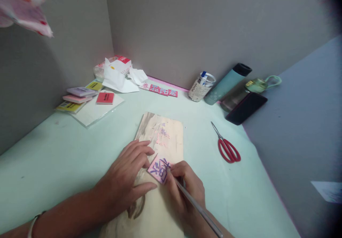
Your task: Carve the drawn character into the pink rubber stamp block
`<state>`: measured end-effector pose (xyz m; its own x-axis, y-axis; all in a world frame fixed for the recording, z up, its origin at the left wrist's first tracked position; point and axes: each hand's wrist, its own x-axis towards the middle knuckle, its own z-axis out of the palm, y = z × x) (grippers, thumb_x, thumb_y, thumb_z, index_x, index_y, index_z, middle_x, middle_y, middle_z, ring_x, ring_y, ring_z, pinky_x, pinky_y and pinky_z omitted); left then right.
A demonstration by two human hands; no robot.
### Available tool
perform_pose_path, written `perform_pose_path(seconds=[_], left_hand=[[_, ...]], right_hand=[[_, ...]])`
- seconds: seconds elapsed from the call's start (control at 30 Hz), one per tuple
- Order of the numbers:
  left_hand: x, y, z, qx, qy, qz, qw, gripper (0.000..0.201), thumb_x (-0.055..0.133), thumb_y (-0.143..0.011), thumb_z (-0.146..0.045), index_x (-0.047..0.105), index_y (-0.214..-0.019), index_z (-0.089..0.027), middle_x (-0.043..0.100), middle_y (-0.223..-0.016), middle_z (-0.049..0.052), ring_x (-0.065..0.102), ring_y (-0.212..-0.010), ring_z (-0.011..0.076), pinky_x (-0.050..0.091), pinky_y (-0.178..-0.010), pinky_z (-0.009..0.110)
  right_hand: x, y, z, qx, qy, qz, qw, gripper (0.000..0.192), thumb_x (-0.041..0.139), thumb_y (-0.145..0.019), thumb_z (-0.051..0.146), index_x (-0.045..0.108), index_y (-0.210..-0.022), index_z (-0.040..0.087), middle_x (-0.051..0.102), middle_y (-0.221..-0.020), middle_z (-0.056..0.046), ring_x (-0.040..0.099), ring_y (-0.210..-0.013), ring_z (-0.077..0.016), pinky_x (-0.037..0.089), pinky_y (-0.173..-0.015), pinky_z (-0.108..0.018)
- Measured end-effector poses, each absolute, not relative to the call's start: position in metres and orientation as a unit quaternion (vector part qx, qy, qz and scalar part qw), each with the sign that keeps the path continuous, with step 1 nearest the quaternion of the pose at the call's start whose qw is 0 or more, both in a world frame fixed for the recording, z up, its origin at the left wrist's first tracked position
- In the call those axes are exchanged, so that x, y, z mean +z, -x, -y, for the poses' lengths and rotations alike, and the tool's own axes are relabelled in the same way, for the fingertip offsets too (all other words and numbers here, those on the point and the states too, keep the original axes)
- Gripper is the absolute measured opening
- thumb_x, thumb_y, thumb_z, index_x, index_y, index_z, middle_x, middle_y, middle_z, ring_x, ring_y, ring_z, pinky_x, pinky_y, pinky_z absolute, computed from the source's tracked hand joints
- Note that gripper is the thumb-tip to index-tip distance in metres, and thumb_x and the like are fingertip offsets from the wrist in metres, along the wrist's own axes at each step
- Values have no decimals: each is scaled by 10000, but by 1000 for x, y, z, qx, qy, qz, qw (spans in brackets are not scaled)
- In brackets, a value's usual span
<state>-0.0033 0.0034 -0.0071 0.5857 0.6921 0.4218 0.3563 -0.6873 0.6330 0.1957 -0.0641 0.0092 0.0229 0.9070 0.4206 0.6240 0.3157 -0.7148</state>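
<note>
1. We see one small pink block (159,169) marked with purple strokes, lying on one wooden board (162,138) on the pale green tabletop (66,156).
2. Our left hand (128,179) lies flat on the board, its fingers (141,151) spread fairly wide, the tips touching the block's left edge.
3. Our right hand (184,188) has its fingers curled tight around one thin metal tool (197,207), whose tip meets the block's right side.
4. To the right of those fingers, well apart, lies one pair of red scissors (227,147).
5. Beyond the fingers, by the wall, we count one jar (199,86), one teal bottle (227,83) and one dark phone (245,108).
6. Far left of the fingers we count five eraser-like blocks (80,97), stacked and scattered on a white sheet.
</note>
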Motion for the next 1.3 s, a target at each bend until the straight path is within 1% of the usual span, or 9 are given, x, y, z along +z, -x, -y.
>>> perform_pose_path(seconds=[0.07, 0.17, 0.37, 0.63, 0.8, 0.93, 1.1, 1.2, 1.3], left_hand=[[-7, 3, -3, 325, -863, -299, 247, 229, 671, -919, -161, 455, -951, -230, 599, -1308, 97, 402, -1437, 276, 267, -1218, 513], [-6, 3, -4, 307, -877, -281, 243, 211, 634, -946, -149, 442, -934, -238, 618, -1324, 80, 378, -1468, 244, 214, -1246, 493], [-5, 2, -5, 317, -869, -286, 249, 201, 629, -959, -181, 444, -907, -241, 649, -1264, 64, 437, -1419, 242, 237, -1234, 488], [-4, 1, -6, 320, -862, -292, 264, 189, 626, -968, -218, 460, -881, -239, 663, -1229, 64, 489, -1370, 258, 278, -1207, 513], [-4, 2, -7, 320, -862, -287, 268, 181, 632, -963, -215, 472, -883, -237, 667, -1228, 68, 498, -1363, 268, 285, -1202, 526], [-6, 2, -8, 322, -862, -285, 269, 184, 647, -953, -209, 478, -887, -238, 672, -1213, 66, 509, -1354, 269, 283, -1202, 528], [-5, 3, -8, 320, -860, -287, 276, 166, 654, -944, -204, 502, -885, -236, 673, -1220, 66, 514, -1344, 276, 292, -1193, 529], [-1, 3, -8, 335, -852, -285, 284, 133, 635, -943, -191, 521, -889, -232, 667, -1221, 77, 559, -1273, 272, 379, -1134, 491], [3, 4, -6, 350, -841, -286, 297, 99, 600, -966, -175, 538, -910, -229, 650, -1241, 93, 599, -1207, 242, 493, -1001, 385]], right_hand=[[10, -197, 64, 167, 563, 678, 442, 142, 566, -956, 113, 545, -871, 225, 599, -775, 5, 538, -598, -118, 409, -546, -243], [10, -197, 64, 179, 565, 672, 444, 154, 564, -957, 114, 528, -864, 231, 591, -759, 14, 537, -610, -121, 413, -564, -246], [10, -195, 65, 185, 561, 673, 446, 159, 549, -965, 109, 525, -863, 228, 586, -763, 8, 540, -618, -124, 418, -567, -250], [11, -195, 58, 89, 487, 744, 448, 190, 547, -914, 22, 531, -932, 210, 615, -774, -25, 589, -662, -147, 449, -565, -247], [8, -197, 54, 43, 460, 768, 444, 203, 539, -897, 26, 518, -932, 224, 598, -741, -21, 570, -633, -163, 451, -552, -267], [12, -198, 55, 58, 452, 777, 435, 206, 538, -893, 31, 519, -935, 232, 597, -742, -19, 566, -641, -165, 456, -551, -273], [20, -200, 60, 143, 510, 709, 466, 128, 550, -951, 106, 577, -905, 222, 620, -762, -10, 596, -644, -144, 476, -571, -256], [21, -206, 58, 184, 558, 633, 504, 118, 538, -1008, 193, 650, -1018, 229, 690, -801, -7, 653, -686, -145, 512, -623, -249], [19, -216, 52, 224, 599, 549, 538, 194, 492, -1053, 280, 655, -1150, 241, 696, -741, 16, 630, -630, -134, 517, -619, -241]])
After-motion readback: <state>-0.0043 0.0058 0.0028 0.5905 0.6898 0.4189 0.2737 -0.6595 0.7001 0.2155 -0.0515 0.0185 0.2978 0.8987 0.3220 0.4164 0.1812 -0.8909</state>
